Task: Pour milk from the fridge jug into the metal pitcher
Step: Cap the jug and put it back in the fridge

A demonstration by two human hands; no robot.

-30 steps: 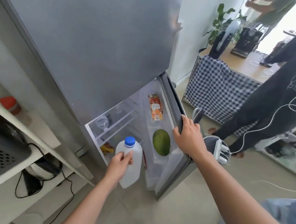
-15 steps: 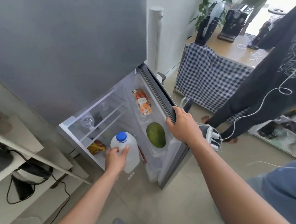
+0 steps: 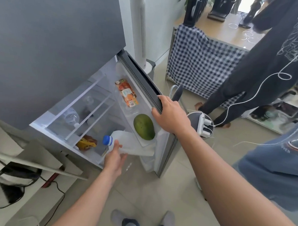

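The left hand (image 3: 115, 158) gripped the translucent white plastic milk jug with a blue cap (image 3: 125, 143), tilted on its side at the lower shelf of the open grey fridge door (image 3: 141, 77), just below a green mango (image 3: 144, 124). The right hand (image 3: 170, 114) was closed on the door's edge.

Open floor (image 3: 157, 192) below the fridge door (image 3: 143, 77); mango (image 3: 144, 124) and carton (image 3: 127, 94) crowding its shelves.
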